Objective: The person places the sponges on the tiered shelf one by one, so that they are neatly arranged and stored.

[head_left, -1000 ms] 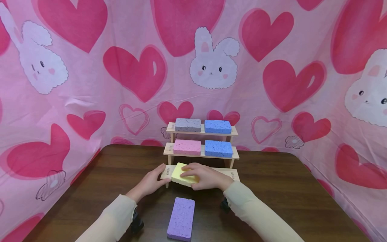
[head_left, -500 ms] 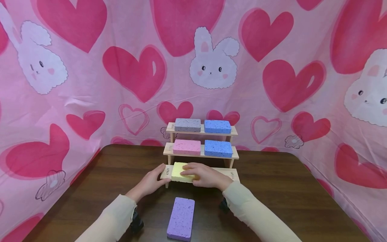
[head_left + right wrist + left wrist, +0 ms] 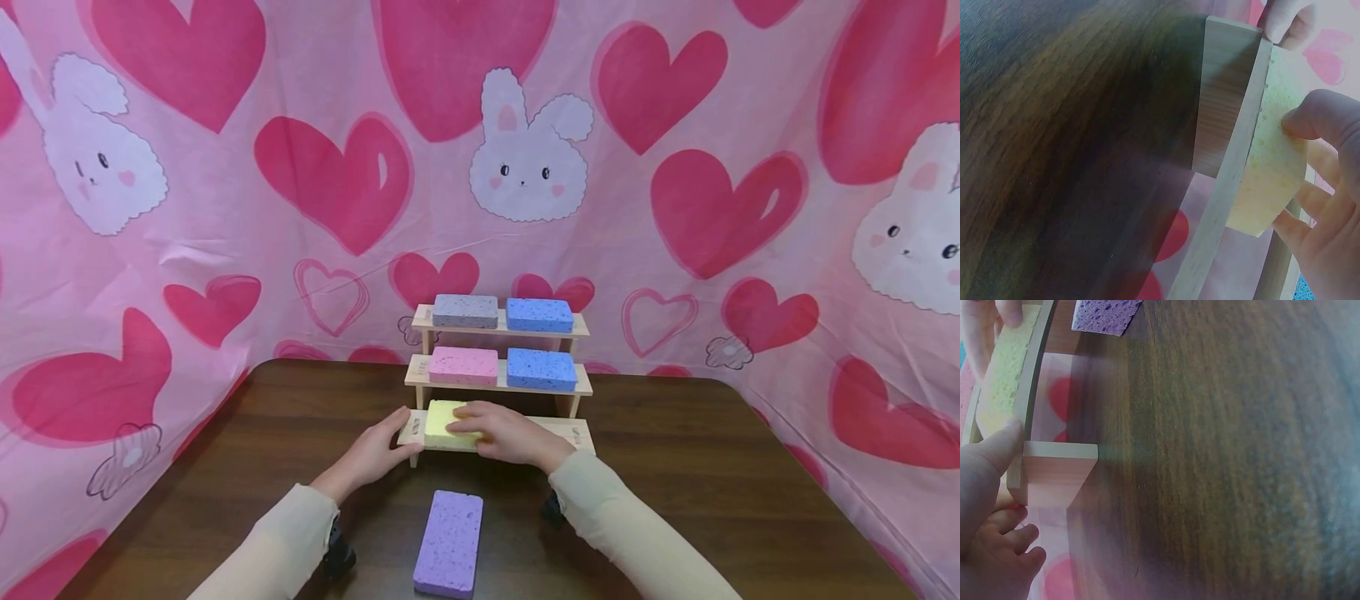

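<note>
A yellow sponge (image 3: 441,423) lies on the left part of the lowest step of a three-tier wooden display rack (image 3: 564,426). My right hand (image 3: 513,433) grips this sponge from the right, its thumb (image 3: 1313,122) on the front face and the fingers behind. At the step's left end, my left hand (image 3: 375,450) holds the board, the thumb (image 3: 1000,447) at its front edge close to the sponge. In the left wrist view the other fingers curl round the board's end. A purple sponge (image 3: 448,542) lies flat on the table in front of the rack.
Upper tiers carry a grey sponge (image 3: 465,311), a pink sponge (image 3: 462,365) and two blue sponges, one on top (image 3: 539,315) and one below (image 3: 541,368). The rack stands on a dark wooden table (image 3: 697,492). A pink cloth (image 3: 442,75) with hearts and rabbits hangs behind.
The yellow sponge, tilted over the front edge earlier, has been turned straight and pushed back onto the lowest step by my right hand. My left hand stays at the board's end.
</note>
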Action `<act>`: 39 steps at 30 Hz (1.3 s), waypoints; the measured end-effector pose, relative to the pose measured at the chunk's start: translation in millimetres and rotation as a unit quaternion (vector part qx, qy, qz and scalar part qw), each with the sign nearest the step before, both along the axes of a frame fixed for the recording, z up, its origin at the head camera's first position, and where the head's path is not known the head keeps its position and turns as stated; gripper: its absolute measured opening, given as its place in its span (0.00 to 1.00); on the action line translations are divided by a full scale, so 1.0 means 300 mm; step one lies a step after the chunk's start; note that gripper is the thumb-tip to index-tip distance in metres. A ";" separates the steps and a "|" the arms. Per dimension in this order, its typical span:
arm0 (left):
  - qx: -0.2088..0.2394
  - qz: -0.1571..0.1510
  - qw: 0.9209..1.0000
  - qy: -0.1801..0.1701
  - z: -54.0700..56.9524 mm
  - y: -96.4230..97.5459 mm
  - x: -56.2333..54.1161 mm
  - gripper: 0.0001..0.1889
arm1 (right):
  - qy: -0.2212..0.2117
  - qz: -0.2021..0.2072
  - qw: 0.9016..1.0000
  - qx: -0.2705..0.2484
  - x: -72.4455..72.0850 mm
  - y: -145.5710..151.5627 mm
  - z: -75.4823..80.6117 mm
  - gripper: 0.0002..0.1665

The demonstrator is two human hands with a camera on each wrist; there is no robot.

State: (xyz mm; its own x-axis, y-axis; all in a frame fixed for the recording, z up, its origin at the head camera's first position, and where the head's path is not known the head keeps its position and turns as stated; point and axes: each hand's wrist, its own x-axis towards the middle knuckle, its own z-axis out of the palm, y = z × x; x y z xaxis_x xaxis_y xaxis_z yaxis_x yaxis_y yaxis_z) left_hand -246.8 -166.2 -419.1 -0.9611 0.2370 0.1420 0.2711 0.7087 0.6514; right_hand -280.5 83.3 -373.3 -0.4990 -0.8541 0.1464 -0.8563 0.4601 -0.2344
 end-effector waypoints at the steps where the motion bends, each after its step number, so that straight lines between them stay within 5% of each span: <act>1: 0.000 0.000 1.000 0.001 0.001 0.000 0.001 0.39 | 0.002 -0.001 1.000 0.000 -0.001 -0.001 -0.001 0.27; 25: 0.005 0.001 1.000 -0.003 -0.001 -0.002 -0.001 0.39 | -0.012 -0.003 1.000 -0.008 -0.010 0.000 -0.002 0.27; 39: 0.004 0.000 1.000 -0.001 -0.005 -0.003 -0.004 0.39 | -0.041 -0.018 0.997 -0.059 0.020 0.020 0.031 0.29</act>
